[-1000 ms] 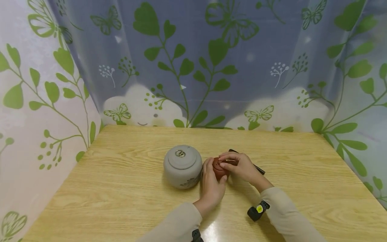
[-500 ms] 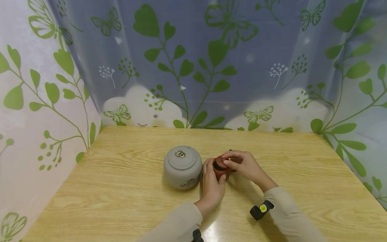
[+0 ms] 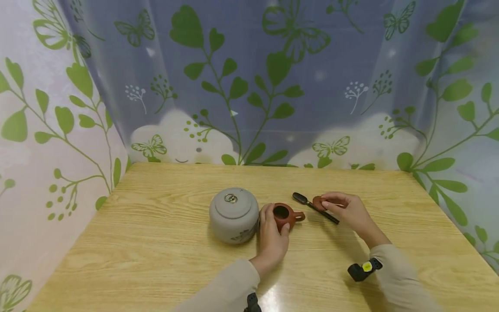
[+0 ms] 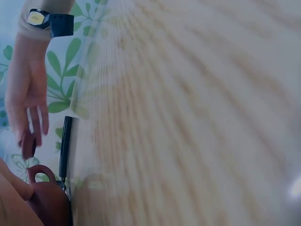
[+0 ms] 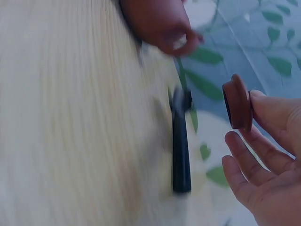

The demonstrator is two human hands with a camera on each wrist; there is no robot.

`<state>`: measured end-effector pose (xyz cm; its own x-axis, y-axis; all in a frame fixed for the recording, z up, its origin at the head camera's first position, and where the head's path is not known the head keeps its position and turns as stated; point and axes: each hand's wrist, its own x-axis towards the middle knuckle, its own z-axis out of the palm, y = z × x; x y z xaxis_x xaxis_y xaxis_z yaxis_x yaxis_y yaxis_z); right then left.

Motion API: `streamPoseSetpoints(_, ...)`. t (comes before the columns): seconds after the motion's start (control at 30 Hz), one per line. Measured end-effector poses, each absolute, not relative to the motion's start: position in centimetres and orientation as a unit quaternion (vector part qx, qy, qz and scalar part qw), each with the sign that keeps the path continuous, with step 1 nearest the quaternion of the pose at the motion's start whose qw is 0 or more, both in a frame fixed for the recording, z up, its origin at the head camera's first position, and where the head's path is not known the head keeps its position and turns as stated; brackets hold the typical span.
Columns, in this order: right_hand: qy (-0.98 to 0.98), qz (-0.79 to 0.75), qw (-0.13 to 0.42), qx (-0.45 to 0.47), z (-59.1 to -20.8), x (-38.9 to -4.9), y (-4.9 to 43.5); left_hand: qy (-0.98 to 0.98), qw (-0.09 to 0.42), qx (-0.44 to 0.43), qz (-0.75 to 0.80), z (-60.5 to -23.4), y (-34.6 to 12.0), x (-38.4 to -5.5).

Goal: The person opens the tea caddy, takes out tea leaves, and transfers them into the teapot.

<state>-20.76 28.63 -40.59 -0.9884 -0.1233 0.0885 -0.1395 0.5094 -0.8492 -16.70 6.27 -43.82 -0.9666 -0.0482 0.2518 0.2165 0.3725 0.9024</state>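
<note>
A small reddish-brown teapot point(image 3: 287, 216) stands on the table, its dark round mouth uncovered and its loop handle pointing right. My left hand point(image 3: 272, 241) holds the teapot's body, fingers round the far left side and thumb at the front. To the right, my right hand point(image 3: 354, 218) pinches the teapot lid point(image 3: 319, 203) between thumb and fingers, raised over the table. In the right wrist view the lid point(image 5: 238, 103) is tilted on edge, its rim facing the teapot. Beneath it lies a black-handled scoop point(image 3: 300, 198), partly covered by the lid in the head view.
Close on the left of the teapot stands a round grey lidded jar point(image 3: 234, 223) with a metal ring on top. The wood-grain table point(image 3: 156, 225) ends at a patterned curtain point(image 3: 249, 86) behind and at both sides.
My right hand has lifted the lid off the teapot and carried it to the right, so the mouth, handle and scoop now show. My left hand has stayed on the teapot.
</note>
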Motion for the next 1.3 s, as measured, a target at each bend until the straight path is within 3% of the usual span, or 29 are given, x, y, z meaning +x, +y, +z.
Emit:
streamPoseSetpoints(0.53,-0.916,0.401,0.007,-0.017,-42.9,-19.8,35.2,-0.821,0.121,-0.058,-0.555,-43.7,6.1,-16.6)
streamPoseSetpoints(1.3,-0.907,0.42,-0.002,-0.019,-43.7,-19.8,35.6,-0.821,0.092,-0.048,-0.561,-43.6,6.2,-16.7)
